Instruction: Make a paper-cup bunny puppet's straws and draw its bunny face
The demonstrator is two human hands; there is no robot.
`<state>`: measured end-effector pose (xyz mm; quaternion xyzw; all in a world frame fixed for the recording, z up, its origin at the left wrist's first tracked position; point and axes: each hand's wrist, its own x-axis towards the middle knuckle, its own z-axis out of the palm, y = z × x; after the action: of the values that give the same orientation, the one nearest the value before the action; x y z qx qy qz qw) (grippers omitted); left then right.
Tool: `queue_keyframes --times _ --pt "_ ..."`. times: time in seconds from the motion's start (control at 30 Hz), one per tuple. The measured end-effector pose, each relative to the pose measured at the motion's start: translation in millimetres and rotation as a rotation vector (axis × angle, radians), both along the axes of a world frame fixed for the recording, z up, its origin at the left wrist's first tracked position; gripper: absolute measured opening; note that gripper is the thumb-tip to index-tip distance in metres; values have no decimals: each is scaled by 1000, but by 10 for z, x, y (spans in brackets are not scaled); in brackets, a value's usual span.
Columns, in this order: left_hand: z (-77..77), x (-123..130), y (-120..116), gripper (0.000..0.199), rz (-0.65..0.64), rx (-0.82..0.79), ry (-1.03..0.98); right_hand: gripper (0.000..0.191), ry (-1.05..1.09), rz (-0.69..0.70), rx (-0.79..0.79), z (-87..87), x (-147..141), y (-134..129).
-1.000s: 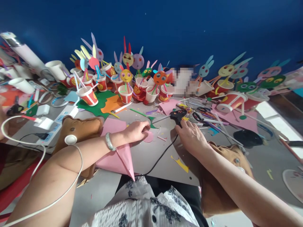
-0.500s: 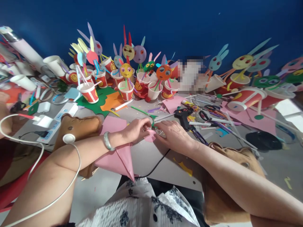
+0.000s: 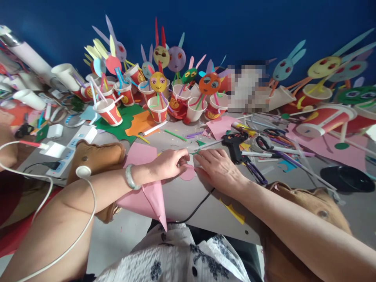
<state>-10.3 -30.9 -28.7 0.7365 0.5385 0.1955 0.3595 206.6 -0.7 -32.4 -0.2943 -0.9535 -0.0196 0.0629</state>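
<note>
A: Position of the small round pink paper disc [image 3: 187, 174]?

B: On the grey desk [image 3: 179, 201], left of the black pistol-shaped glue gun [image 3: 235, 147] and nearer the wearer than it.

A: Fingers?

B: Left hand [image 3: 172, 163]: fingers curled, tips drawn narrow at the disc's far side. Whether they pinch it, cannot tell. Right hand [image 3: 217, 167]: palm down between disc and gun, fingers stretched out close together. Anything beneath is hidden.

A: Failure modes?

B: Three, as judged. (1) Creased rim, from the curled left fingertips pressing too hard on thin paper. (2) Disc skidding off position, from a brush by the right hand just beside it. (3) Snag on the slim black cable [image 3: 201, 205], which emerges from under the right hand, left of the gun, and runs to the desk's near edge. If it feeds the gun, a tug would shift the gun. Burn risk too, should the gun be hot; heat not visible.

A: Contamination?

B: Possible. The small green paper scrap [image 3: 201, 143], left of the gun, could cling to any wet glue.

A: Disc appearance?

B: Pale pink, flat, rounded near edge, no marks on the exposed part; far part covered by the left fingers. Shade close to the large folded pink paper sheet [image 3: 147, 199], farther left of the gun.
</note>
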Motion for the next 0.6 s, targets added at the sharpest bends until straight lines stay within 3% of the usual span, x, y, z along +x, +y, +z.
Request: queue_keyframes --times 0.13,0.33,0.6 --pt "-4 6 -1 14 -7 -8 25 28 -59 -139 27 1 -37 28" --pt "-4 -13 -11 10 -41 24 5 18 -55 -161 -67 98 48 33" --pt "74 -15 -19 12 -53 -29 2 27 -55 -262 -180 129 101 115"
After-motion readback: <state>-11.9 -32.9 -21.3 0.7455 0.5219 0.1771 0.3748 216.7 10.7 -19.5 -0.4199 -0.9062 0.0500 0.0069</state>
